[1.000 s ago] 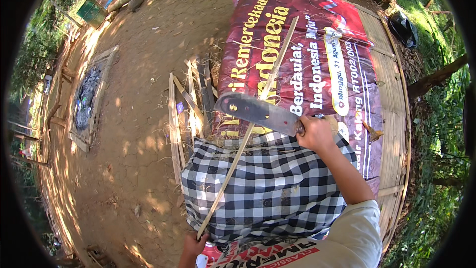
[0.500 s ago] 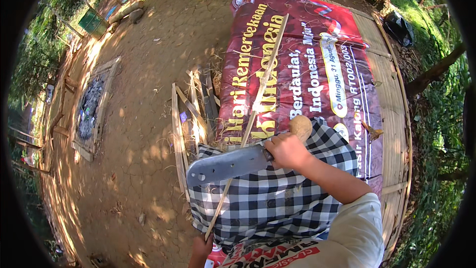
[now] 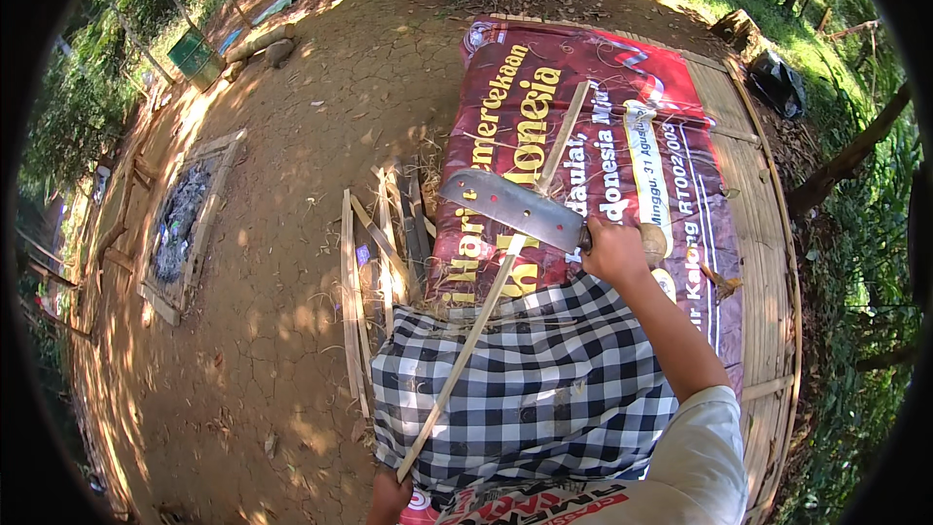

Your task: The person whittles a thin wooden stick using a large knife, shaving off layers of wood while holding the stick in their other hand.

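In my right hand [image 3: 618, 251] is a broad cleaver-like knife [image 3: 525, 214] with a rounded wooden handle [image 3: 655, 245], fingers wrapped round the grip. Its wide grey blade points left and lies across a long pale split-wood strip [image 3: 465, 362], which looks like bamboo. My left hand [image 3: 391, 494], low in the view, is closed round the strip's near end. From there the strip runs up and right to a tip over the red banner [image 3: 564, 126]. A black-and-white checkered cloth [image 3: 525, 379] covers my lap beneath it.
The printed banner lies on a slatted bamboo platform [image 3: 768, 282]. Several split strips [image 3: 352, 282] lie on the bare dirt left of it. A framed ash pit [image 3: 185, 209] and a green bin [image 3: 194, 58] are farther left. A black bag [image 3: 777, 83] sits at far right.
My right hand has carried the knife away from me and rightward, up the strip. The blade's tip has swung upward. The strip's far end has shifted right; my left hand keeps its hold.
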The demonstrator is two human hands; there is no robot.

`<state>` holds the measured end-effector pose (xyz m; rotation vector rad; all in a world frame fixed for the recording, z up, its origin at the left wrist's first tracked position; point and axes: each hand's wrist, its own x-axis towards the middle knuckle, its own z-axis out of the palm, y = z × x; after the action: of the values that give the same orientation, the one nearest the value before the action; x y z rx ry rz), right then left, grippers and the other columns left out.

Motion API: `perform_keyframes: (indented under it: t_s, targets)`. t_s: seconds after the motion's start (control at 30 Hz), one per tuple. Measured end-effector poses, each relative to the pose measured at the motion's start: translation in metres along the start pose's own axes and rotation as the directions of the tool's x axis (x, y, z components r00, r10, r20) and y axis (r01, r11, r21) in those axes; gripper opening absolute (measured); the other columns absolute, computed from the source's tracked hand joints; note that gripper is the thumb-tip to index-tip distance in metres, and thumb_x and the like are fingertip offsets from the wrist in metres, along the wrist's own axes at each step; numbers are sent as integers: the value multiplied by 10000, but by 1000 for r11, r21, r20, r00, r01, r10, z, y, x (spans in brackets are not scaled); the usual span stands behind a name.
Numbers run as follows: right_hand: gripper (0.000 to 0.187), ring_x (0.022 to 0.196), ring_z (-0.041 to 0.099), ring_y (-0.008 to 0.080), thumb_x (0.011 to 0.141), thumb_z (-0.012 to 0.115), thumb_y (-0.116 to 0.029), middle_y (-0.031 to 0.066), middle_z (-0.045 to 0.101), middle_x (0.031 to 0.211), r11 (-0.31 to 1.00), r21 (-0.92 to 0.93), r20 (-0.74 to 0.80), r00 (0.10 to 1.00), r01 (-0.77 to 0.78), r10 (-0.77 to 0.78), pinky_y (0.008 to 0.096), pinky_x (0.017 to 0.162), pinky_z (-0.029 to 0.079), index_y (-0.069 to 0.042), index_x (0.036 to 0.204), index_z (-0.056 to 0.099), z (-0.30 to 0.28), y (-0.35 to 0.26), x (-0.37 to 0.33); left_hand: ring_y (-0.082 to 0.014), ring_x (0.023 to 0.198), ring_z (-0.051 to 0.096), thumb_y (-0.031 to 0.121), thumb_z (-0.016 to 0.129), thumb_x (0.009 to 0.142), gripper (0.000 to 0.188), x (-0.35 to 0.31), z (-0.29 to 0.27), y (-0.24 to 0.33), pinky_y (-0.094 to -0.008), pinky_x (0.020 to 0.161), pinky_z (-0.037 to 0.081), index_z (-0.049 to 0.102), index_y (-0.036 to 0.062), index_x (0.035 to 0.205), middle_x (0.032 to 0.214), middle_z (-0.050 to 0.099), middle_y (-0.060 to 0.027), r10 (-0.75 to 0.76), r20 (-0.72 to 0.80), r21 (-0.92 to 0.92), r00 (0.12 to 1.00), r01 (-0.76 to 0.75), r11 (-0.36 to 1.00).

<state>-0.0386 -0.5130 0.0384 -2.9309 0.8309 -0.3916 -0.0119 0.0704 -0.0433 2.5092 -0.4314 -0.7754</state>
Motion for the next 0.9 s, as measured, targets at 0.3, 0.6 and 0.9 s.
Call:
perform_keyframes:
  t_s: [0.3,0.6,0.9]
  targets:
    - [306,640,655,276,626,691,-168,109,626,708,885,144,13,894,442,-448,389,585,524,-50,887,584,10,-68,-36,-322,520,603,140,580,790,215,1,14,-28,-431,519,450,602,-60,715,567,541,-238,8,-41,1,999,-8,1000]
    - [264,683,667,282,658,704,-220,111,653,733,953,103,-78,958,285,-277,404,611,526,-59,845,611,4,-10,5,-350,552,620,157,578,809,245,4,15,-36,-437,535,459,608,-64,707,574,548,-245,-75,13,35,997,74,997]
    - [215,628,652,344,675,650,-198,166,653,692,995,102,-97,995,-19,29,439,581,520,-36,801,588,12,19,3,-385,555,606,151,561,797,232,12,9,-30,-444,542,456,598,-59,706,589,540,-267,38,3,48,999,-38,998]
